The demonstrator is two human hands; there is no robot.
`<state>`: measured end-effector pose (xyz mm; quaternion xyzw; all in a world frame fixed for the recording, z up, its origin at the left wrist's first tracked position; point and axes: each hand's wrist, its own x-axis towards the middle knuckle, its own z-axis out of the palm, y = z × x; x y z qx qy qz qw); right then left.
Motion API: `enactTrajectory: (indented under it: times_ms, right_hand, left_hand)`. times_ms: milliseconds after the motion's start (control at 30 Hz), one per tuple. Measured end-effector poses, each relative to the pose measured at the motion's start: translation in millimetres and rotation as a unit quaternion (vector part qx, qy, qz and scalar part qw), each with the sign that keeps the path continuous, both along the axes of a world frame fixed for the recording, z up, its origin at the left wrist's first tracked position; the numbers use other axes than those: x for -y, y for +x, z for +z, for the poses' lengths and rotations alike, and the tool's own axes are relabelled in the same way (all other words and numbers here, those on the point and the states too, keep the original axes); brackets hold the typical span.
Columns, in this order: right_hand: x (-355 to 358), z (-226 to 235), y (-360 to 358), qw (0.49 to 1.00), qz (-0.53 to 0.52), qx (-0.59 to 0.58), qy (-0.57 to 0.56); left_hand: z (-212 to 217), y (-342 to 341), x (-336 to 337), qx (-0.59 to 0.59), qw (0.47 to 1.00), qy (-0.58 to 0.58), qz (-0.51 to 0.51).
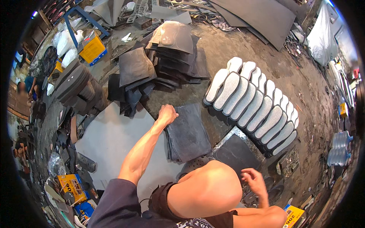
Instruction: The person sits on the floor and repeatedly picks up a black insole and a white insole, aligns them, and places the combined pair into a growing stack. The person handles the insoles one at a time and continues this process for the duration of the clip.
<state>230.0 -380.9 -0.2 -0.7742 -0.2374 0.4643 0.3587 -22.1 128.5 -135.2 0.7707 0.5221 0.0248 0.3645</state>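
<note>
My left hand (167, 114) reaches forward with fingers curled onto the far left corner of a stack of dark grey rubber sheets (188, 135) lying on the floor. My right hand (254, 181) hovers open beside my bent knee (209, 186), holding nothing, just below a single dark sheet (236, 154) on a metal plate. A row of several white-and-grey shoe soles (253, 104) lies overlapped to the right of the stack.
A large pale grey board (110, 140) lies left of my arm. Heaps of dark rubber pieces (171, 53) sit ahead, black stacked soles (76, 87) at the left. Yellow boxes (93, 49) and water bottles (340, 148) stand at the edges. A person sits at far left.
</note>
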Motion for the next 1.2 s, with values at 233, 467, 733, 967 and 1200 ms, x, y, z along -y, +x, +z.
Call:
enactTrajectory:
  times_ms: [233,467,733,967,1200]
  right_hand:
    - [-113.2,95.5,68.7,0.937,0.24,0.253,-0.001]
    - [-278.1,-16.5,-25.5,0.685,0.465,0.535,0.169]
    - [-217.1,-14.0,-81.0,0.701,0.623,0.332,0.104]
    - [-171.0,172.3,35.5,0.871,0.476,0.084,-0.089]
    - [-53.9,132.9,87.9,0.994,-0.101,-0.011,0.031]
  left_hand:
    - [-4.1,6.5,34.8,-0.071,0.948,0.287,-0.114]
    - [36.7,5.9,152.3,0.04,0.935,0.269,-0.226]
    - [126.6,-67.4,175.5,0.287,0.904,-0.195,-0.247]
    - [72.9,-44.2,140.8,0.32,0.927,-0.189,0.041]
    - [36.3,116.3,126.7,0.321,0.942,0.094,-0.025]
